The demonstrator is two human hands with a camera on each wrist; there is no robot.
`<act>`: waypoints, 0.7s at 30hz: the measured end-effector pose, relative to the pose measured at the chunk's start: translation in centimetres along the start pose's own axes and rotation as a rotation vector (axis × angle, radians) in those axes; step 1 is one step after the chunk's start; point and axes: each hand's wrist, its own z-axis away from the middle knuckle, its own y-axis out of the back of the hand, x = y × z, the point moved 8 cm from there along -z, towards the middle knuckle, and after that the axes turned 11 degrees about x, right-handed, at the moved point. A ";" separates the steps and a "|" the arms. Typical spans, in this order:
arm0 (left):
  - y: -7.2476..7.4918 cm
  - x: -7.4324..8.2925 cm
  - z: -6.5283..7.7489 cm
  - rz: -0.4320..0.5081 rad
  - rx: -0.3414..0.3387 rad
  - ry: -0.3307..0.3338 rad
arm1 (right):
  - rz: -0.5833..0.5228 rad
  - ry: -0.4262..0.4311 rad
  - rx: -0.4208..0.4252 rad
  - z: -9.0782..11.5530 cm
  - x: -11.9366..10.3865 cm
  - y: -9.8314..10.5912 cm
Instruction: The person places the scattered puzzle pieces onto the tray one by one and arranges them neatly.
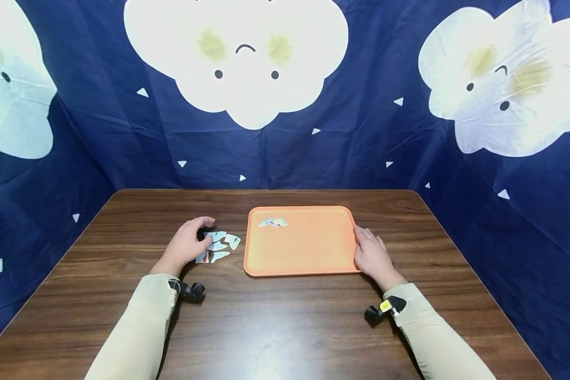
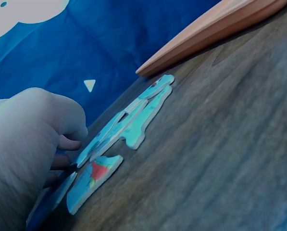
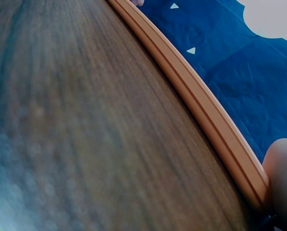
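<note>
Puzzle pieces: a loose cluster of pale-blue printed puzzle pieces [image 1: 233, 241] lies flat on the desk, left of the tray; I judge them light, stiff and thin, apt to slide, perhaps easy to chip at the narrow points.
Where to hold: I would pinch opposite edges between thumb and fingertip, or press one piece and drag it.
Left hand: the left hand [image 1: 186, 243] is over the cluster, thumb and fingers parted, gripping nothing I can make out.
Orange tray: the tray [image 1: 309, 243] looks like rigid plastic, best held by its rim; near its far left corner lies a printed scrap [image 1: 273, 222], one piece or several, I cannot tell.
Right hand: the right hand [image 1: 372, 254] rests along the tray's right rim, fingers not clenched.
Desk: wood-grained desk [image 1: 275, 332], blue cloth [image 1: 266, 153] behind.
Left wrist view: shows me the pieces' pale cut edges and a red patch on one piece, clearer than from the head.
Right wrist view: shows the tray's ridged outer wall, but no pieces.
</note>
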 end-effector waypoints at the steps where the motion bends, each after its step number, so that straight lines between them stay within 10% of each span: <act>1: 0.0 0.0 0.1 0.001 -0.009 0.000 | -0.001 0.002 0.002 0.0 0.0 0.0; 21: -0.1 -0.3 0.0 0.025 -0.039 0.011 | 0.003 -0.001 -0.021 0.0 -0.1 -0.1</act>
